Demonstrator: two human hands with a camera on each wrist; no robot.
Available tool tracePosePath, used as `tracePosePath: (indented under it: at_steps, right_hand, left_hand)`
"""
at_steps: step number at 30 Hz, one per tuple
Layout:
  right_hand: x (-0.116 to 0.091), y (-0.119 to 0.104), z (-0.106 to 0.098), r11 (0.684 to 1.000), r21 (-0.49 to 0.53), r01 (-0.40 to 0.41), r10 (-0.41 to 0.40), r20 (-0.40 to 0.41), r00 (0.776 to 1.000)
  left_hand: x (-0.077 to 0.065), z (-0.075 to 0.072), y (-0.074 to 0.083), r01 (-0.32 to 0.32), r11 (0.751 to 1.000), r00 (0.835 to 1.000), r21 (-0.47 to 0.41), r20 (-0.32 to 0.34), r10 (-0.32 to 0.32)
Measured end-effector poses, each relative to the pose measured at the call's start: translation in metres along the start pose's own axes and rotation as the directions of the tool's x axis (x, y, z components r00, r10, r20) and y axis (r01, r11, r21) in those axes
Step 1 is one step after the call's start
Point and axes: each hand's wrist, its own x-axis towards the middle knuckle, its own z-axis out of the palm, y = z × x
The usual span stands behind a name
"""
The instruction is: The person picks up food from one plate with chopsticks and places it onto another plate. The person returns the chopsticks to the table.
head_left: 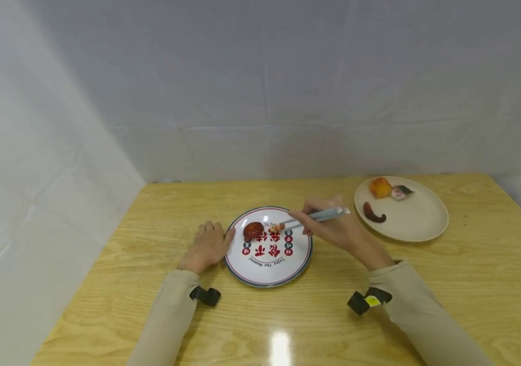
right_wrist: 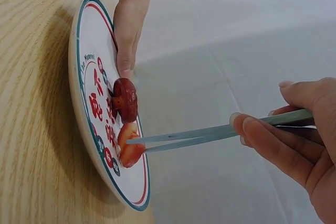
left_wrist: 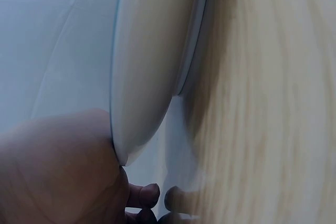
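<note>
My right hand [head_left: 331, 223] grips a pair of pale blue-grey chopsticks [right_wrist: 194, 133]. Their tips meet an orange-and-white piece of food [right_wrist: 131, 145] on a round white plate [head_left: 269, 272] with red lettering and a blue-and-red rim. Beside that piece lies a glossy red-brown mushroom [right_wrist: 126, 100], its stem showing in the right wrist view. At the plate's left edge, my left hand [head_left: 207, 245] rests with the thumb on the rim. Its fingertips [left_wrist: 149, 195] reach down near the tabletop in the left wrist view.
A beige plate [head_left: 418, 223] stands at the back right of the wooden table [head_left: 324, 315]. On it are an orange lump [head_left: 380, 187], a dark-and-white piece [head_left: 400, 192] and a dark curled piece [head_left: 372, 212]. Pale sheeting [head_left: 224, 152] hangs behind the table.
</note>
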Motion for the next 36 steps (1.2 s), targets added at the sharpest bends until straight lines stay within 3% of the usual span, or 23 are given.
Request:
tracePosePath:
  at_steps: [5, 12, 29, 36]
  right_hand:
    - [0.0, 0.0, -0.004, 1.0, 0.027, -0.005, 0.005, 0.022, 1.0]
    - [-0.001, 0.001, -0.012, 0.988, 0.071, -0.137, 0.132, 0.078, 0.988]
    - [0.0, 0.003, -0.017, 0.975, 0.101, -0.198, 0.198, 0.015, 0.98]
    - [-0.007, 0.008, -0.03, 0.963, 0.097, -0.251, 0.25, 0.024, 0.968]
  left_hand:
    - [0.001, 0.001, 0.0, 0.004, 1.0, 1.0, 0.002, 0.006, -0.004]
    - [0.003, 0.002, 0.001, 0.004, 1.0, 1.0, 0.001, 0.004, -0.004]
    - [-0.001, 0.001, 0.0, 0.009, 1.0, 1.0, 0.016, 0.014, -0.009]
    - [-0.001, 0.0, 0.001, -0.007, 1.0, 1.0, 0.008, 0.0, 0.007]
